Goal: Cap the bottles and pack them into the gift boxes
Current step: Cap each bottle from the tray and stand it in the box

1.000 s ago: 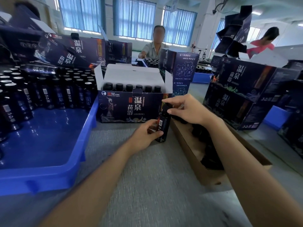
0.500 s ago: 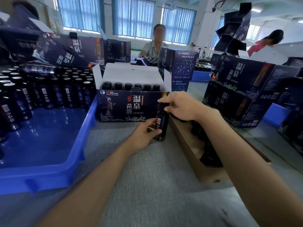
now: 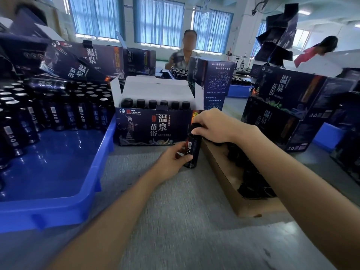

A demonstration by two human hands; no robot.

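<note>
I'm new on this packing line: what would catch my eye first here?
Dead centre, the left hand grips a dark bottle while the right hand pinches its black cap. Behind stands an open gift box with a row of capped bottles; a blue tray of silver-topped bottles fills the left.

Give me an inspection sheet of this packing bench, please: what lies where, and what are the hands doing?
surface: grey table.
job's things: one bottle is held in front of the open gift box, which holds a row of capped bottles; silver-topped bottles stand in the blue tray at left; loose caps lie in the cardboard tray at right.
clutter: more gift boxes piled at left and right.
fingers: left hand grips the bottle's body; right hand pinches the cap on top.
cables: nothing seen.
surroundings: two other people at far tables; windows with blue curtains.
</note>
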